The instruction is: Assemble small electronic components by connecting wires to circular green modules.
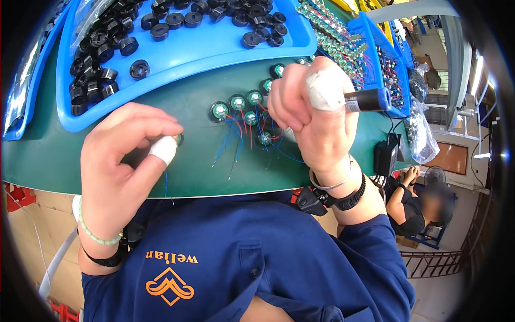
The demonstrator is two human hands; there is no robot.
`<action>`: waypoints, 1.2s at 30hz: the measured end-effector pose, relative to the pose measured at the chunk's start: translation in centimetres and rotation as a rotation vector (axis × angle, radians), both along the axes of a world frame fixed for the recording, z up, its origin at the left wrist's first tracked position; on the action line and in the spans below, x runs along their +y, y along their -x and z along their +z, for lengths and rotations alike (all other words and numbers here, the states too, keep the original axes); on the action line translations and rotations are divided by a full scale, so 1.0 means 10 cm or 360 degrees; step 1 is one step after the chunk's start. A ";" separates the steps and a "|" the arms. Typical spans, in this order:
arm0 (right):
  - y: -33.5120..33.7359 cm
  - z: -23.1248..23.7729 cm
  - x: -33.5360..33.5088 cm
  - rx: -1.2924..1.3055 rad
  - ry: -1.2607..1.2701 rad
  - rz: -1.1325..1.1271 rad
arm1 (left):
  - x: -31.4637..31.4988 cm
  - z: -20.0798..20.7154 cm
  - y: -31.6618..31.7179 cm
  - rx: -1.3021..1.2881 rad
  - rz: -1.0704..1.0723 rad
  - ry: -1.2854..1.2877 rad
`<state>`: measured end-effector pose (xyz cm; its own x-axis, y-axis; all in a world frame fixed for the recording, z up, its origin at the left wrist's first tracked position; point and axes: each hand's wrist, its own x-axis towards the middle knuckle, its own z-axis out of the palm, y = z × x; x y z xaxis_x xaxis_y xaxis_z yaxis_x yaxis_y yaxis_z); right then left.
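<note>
My left hand [129, 147] is closed in a pinch above the front of the green table [204, 174]. A small round part [180, 139] shows at its fingertips, mostly hidden, with a blue wire hanging below. My right hand [316, 102] is wrapped round a black cylinder with a blue end [367, 100]; the rest of it is hidden in the fist. White wrapping covers both thumbs. Between the hands, several black round housings with green circuit boards [237, 102] lie with red and blue wires trailing from them. The right fist is close beside this group.
A blue tray [182, 67] of loose black round caps [129, 46] takes up the back left. Green circuit boards [335, 45] are piled at the back right, beside a blue bin [370, 32]. A black power adapter [387, 155] sits near the right edge. Another person [421, 206] sits farther right.
</note>
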<state>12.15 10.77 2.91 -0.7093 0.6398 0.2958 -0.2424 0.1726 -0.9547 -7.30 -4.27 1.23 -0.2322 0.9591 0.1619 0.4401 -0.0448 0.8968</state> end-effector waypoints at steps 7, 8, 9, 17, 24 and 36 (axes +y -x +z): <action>-0.03 -0.01 -0.02 0.0040 0.0032 0.0097 | -0.01 -0.02 0.00 -0.0045 -0.0024 -0.0049; -0.05 -0.01 -0.07 0.0098 0.0163 0.0060 | 0.00 -0.03 0.01 -0.0068 -0.0037 -0.0054; -0.06 -0.03 -0.08 0.0155 0.0295 0.0025 | 0.02 -0.03 0.02 -0.0057 -0.0024 -0.0080; -0.02 0.34 0.05 0.0116 -0.0148 -0.0102 | -0.05 -0.03 0.00 -0.0005 -0.0026 -0.0117; 0.22 0.04 0.12 0.0065 -0.0076 0.0137 | -0.04 -0.03 0.01 -0.0065 -0.0036 -0.0113; 0.23 -0.05 0.13 0.0006 -0.0085 0.0153 | -0.03 -0.03 0.03 -0.0128 -0.0048 -0.0102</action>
